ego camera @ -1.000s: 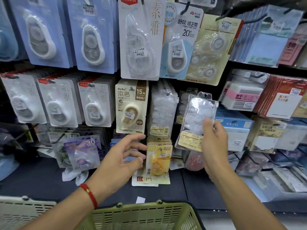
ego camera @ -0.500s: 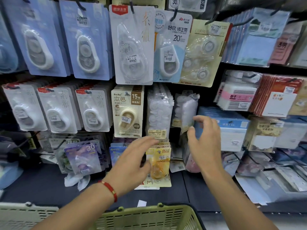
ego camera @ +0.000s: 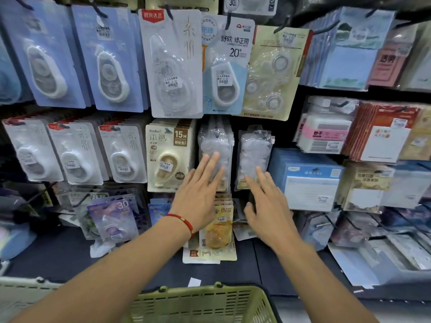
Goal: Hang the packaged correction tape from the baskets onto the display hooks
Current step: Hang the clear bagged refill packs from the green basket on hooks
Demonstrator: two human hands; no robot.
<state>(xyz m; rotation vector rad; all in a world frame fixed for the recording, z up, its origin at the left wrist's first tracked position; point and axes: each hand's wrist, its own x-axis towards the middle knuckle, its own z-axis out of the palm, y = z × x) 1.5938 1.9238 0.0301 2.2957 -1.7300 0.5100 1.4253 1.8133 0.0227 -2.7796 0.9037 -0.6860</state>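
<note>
Both hands were seen flat against the display, fingers straight, nothing gripped. The left hand (ego camera: 200,194), red bracelet (ego camera: 183,221) at its wrist, was laid on the left stack of clear correction tape packs (ego camera: 215,141); fingertips touched the blister front, and the lower part of the stack was covered by the hand. The right hand (ego camera: 265,206) was pressed on the right stack of clear packs (ego camera: 255,148) just beside it, its bottom label partly hidden behind the fingers. Both stacks were hung in the middle row, between the beige 15M pack (ego camera: 170,155) on the left and the blue boxed stack (ego camera: 305,178) on the right. The hooks carrying them could not be made out; they were hidden behind the packs of the row above. Pack contents were blurred, only white round shapes could be told. The yellow packs (ego camera: 219,231) below the hands were partly covered by the left wrist. The green basket (ego camera: 205,304) was cut off by the bottom edge, contents not visible. A white basket (ego camera: 21,292) was cut off at bottom left. The dark shelf (ego camera: 58,250) lay under the display.
</note>
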